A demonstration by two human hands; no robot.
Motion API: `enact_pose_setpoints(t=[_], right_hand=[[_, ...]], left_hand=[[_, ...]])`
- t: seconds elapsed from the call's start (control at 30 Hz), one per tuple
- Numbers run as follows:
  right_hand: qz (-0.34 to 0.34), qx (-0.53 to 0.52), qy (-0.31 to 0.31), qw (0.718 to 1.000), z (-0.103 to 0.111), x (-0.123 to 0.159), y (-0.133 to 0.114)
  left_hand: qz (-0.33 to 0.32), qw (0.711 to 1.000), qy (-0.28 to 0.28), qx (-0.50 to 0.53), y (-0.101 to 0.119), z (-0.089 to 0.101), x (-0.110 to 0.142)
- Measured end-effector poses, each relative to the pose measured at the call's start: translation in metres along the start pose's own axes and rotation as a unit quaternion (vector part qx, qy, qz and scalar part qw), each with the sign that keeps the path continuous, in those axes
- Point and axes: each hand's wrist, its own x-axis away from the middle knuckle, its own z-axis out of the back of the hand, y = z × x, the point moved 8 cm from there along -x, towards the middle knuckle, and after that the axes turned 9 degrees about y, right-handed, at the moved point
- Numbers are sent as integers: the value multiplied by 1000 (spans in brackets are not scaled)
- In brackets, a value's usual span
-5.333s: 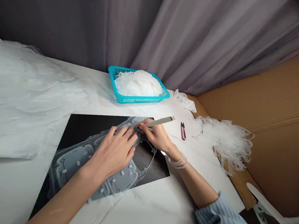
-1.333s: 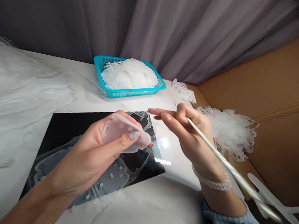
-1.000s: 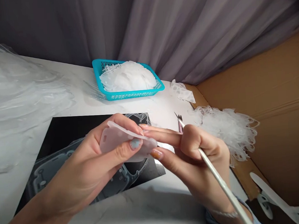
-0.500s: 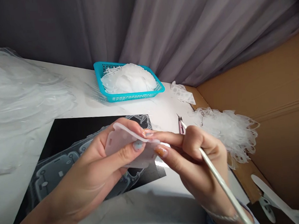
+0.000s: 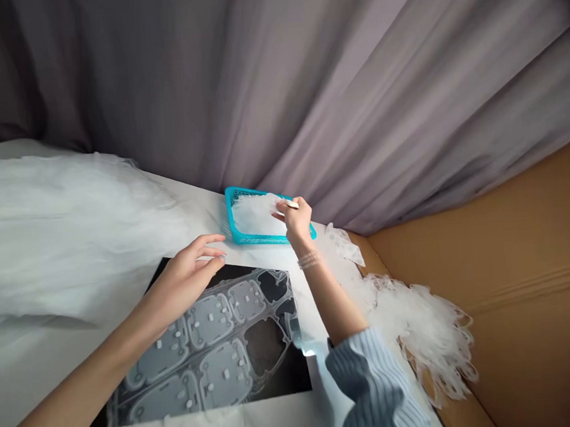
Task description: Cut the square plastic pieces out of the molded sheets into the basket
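My right hand (image 5: pixel 297 220) is over the right side of a blue plastic basket (image 5: pixel 232 226). Its fingers are curled round a white pen-like tool (image 5: pixel 292 204), of which only a short end shows. Below the fingertips lies a heap of translucent white pieces (image 5: pixel 256 215) in the basket; whether the fingers also touch one cannot be made out. My left hand (image 5: pixel 198 260) hovers above the black mat's far edge, fingers apart and holding nothing. Under it, a translucent moulded sheet (image 5: pixel 214 324) with rounded panels lies on the black mat (image 5: pixel 288 381). Some of its panels are cut-out gaps.
A large pile of clear film sheets (image 5: pixel 64 233) covers the left of the white table. On the right are a tangle of clear offcuts (image 5: pixel 422 334) and a small perforated scrap (image 5: pixel 343 243), beside a brown cardboard wall (image 5: pixel 511 277). A grey curtain (image 5: pixel 268 92) hangs behind.
My hands have separated. The right one has reached forward to the basket, and the pale panel both held is no longer seen between them. My left hand has opened. The view has shifted.
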Motion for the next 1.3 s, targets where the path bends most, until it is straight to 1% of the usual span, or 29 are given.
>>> enact_pose_setpoints(t=[0.07, 0.1, 0.17, 0.2, 0.27, 0.3, 0.37, 0.43, 0.47, 0.5, 0.57, 0.6, 0.63, 0.67, 0.77, 0.9, 1.1, 1.17, 1.3], right_hand=[[10, 22, 7, 1000, -29, -10, -6], [16, 34, 8, 999, -40, -12, -8], [29, 56, 4, 998, -51, -11, -14], [37, 65, 0, 997, -51, -8, -16], [51, 80, -8, 995, -41, 3, -20], [57, 86, -14, 995, -32, 11, -22], [64, 94, -36, 993, -9, 35, -24], [57, 98, -89, 990, 15, 69, -24], [50, 97, -137, 985, 23, 90, -22], [42, 106, -178, 977, 31, 111, -19], [46, 142, -217, 965, 47, 148, -12], [49, 158, -225, 960, 52, 163, -7], [53, 171, -230, 957, 54, 175, -2], [55, 179, -236, 954, 55, 185, 3], [57, 176, -239, 953, 49, 201, 17], [55, 174, -230, 956, 40, 206, 27], [117, 255, -251, 926, 26, 216, 24], [129, 274, -251, 919, 23, 218, 23], [156, 283, -251, 912, 20, 219, 21]], left_hand=[[-43, 998, 8, -51, 2, 11, 2], [-69, 994, 13, -83, 2, 16, 3], [-119, 983, 25, -135, 2, 24, 5], [-137, 978, 29, -153, 1, 27, 7], [-163, 970, 26, -179, -5, 30, 11], [-179, 964, 18, -194, -7, 28, 14], [-219, 950, -10, -222, -14, 20, 23], [-261, 935, -49, -234, -22, 5, 37], [-295, 920, -71, -249, -25, -5, 46], [-335, 897, -89, -274, -28, -16, 55], [-415, 833, -107, -348, -36, -36, 74], [-445, 801, -106, -387, -40, -43, 82], [-463, 776, -100, -416, -44, -48, 87], [-469, 764, -93, -433, -47, -51, 90], [-473, 753, -82, -450, -49, -51, 95], [-468, 750, -86, -458, -44, -46, 96], [-473, 738, -110, -469, -41, -42, 91], [-467, 740, -119, -470, -42, -42, 89], [-444, 756, -129, -464, -45, -42, 86]])
